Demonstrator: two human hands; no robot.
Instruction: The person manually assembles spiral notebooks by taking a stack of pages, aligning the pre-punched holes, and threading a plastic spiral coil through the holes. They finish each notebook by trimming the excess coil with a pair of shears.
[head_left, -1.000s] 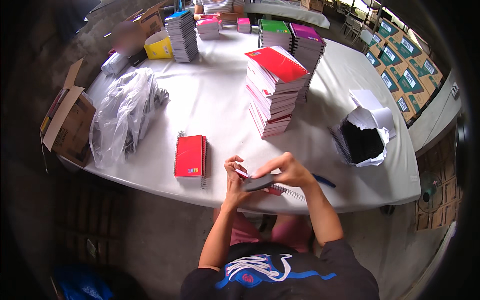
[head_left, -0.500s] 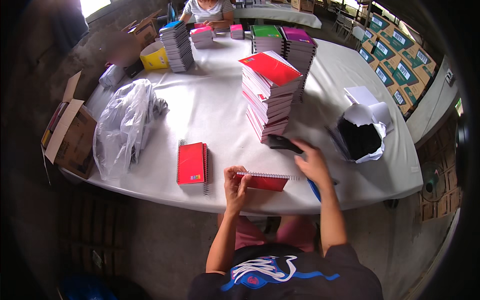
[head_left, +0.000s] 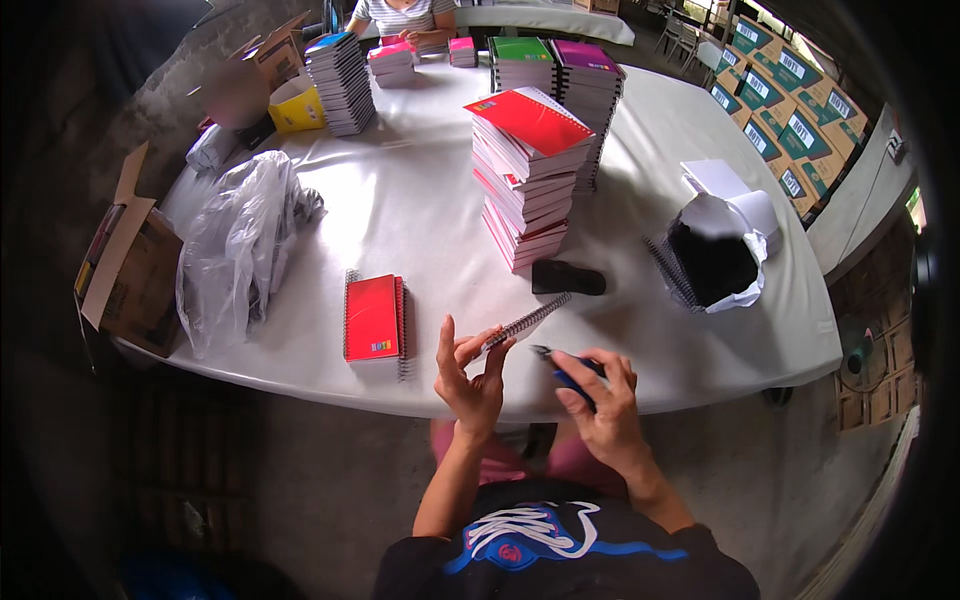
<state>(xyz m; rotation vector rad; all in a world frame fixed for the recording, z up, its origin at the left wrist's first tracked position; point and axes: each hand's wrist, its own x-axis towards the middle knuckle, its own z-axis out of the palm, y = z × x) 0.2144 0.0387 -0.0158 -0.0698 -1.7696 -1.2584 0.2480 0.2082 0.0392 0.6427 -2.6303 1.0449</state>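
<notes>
Between its thumb and fingers my left hand [head_left: 470, 385] grips a small spiral notebook [head_left: 527, 322] at one end, its wire-bound spine tilted up toward the far right. My right hand [head_left: 607, 412] is closed round blue-handled pliers [head_left: 576, 376], whose dark jaws point left toward the notebook, apart from it. Beyond the hands lies a black curved object [head_left: 568, 278], its kind unclear, beside a tall stack of red-covered notebooks [head_left: 530, 185]. Left of my left hand, a small pile of red spiral notebooks [head_left: 372, 318] rests on the table with coil ends sticking out.
At the right, a white-wrapped bundle of black coils [head_left: 712, 270] sits on the white-covered table [head_left: 450, 250]. Green [head_left: 522, 65] and purple notebooks [head_left: 588, 75] stand behind the red stack. A plastic bag [head_left: 240, 255] and an open carton [head_left: 135, 270] occupy the left. Another person [head_left: 405, 20] sits opposite.
My right hand has left the black object and come nearer, now holding the blue-handled pliers. The notebook in my left hand has turned, its far end swinging up and away.
</notes>
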